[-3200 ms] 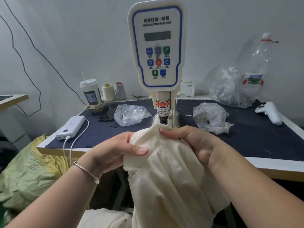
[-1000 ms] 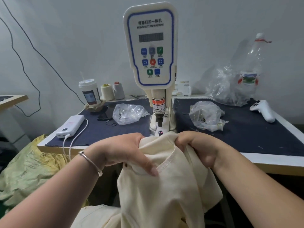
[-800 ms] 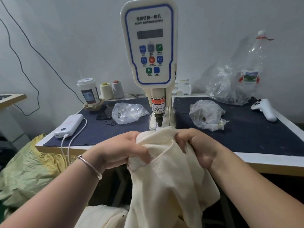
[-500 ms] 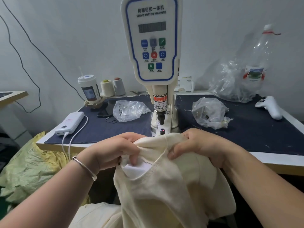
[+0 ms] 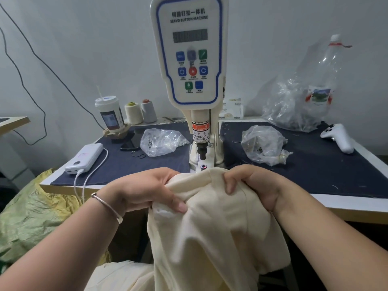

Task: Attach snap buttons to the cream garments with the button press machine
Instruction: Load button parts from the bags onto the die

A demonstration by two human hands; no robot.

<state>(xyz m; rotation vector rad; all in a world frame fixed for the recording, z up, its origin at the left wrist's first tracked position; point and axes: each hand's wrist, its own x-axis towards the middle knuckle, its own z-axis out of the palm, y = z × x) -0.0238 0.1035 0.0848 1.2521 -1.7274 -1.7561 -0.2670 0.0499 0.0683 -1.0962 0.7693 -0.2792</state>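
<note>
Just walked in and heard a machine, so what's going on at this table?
A person is working at a white servo button press machine on a dark blue-topped table. Both hands grip a cream fabric garment just in front of the press: the left hand pinches a fold, the right hand bunches the top edge. The cloth is not yet under the punch; the lower die sits uncovered.

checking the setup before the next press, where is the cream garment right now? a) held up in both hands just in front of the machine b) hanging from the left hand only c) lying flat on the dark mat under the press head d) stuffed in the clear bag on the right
a: the left hand and right hand both grip the bunched cream garment just short of the button press machine.
</note>
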